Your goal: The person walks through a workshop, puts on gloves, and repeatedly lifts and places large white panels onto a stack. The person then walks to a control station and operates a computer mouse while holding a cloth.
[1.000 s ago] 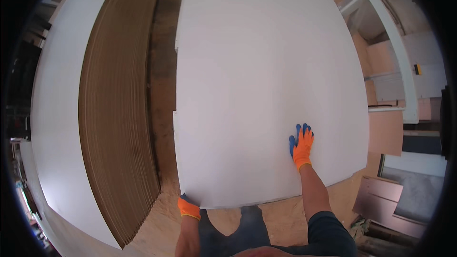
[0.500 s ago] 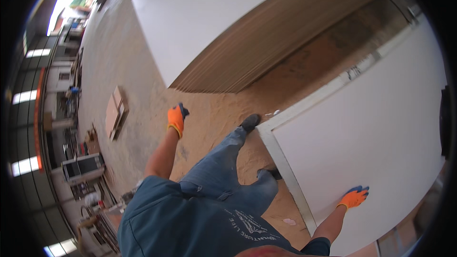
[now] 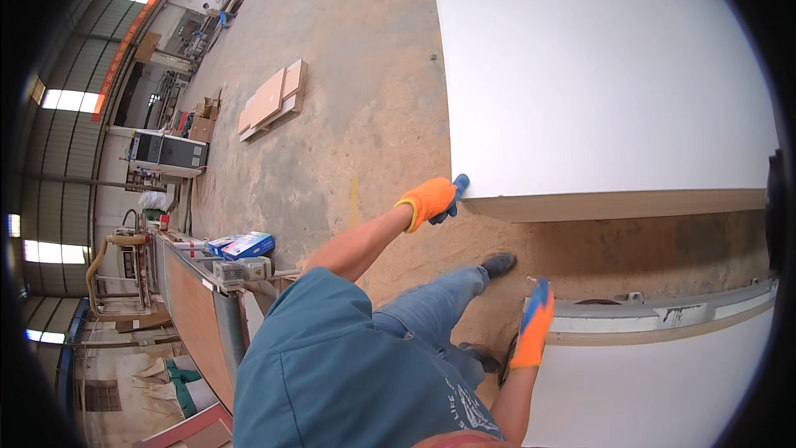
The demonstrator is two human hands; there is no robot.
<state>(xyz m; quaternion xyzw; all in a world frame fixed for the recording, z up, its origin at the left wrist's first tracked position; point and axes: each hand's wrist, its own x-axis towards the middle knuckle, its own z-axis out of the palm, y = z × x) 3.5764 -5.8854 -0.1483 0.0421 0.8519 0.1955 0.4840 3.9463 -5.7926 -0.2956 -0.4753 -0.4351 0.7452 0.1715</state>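
Observation:
A tall stack of white boards [image 3: 597,75] with brown edges fills the upper right. At its near left corner is my left hand [image 3: 433,202], in an orange glove with blue fingers. The thumb lies by the top face and the fingers curl at the edge, closed on the corner of the top white board. My right hand [image 3: 533,332], gloved the same way, is raised beside the corner of a lower white panel [image 3: 647,390]. Its fingers stretch out, seen edge-on, with nothing visible in them. That panel lies on a pale metal frame [image 3: 618,314].
Dusty floor runs between stack and frame, where my feet stand. Pinkish boards [image 3: 269,104] lie on the floor at left. A workbench [image 3: 195,299] with blue boxes [image 3: 242,245] stands behind my left arm. A grey cabinet [image 3: 168,152] is farther off.
My view has turned left. My left hand has gone from hanging free to the stack's corner. My right hand has lifted off the lower white panel and come toward its corner.

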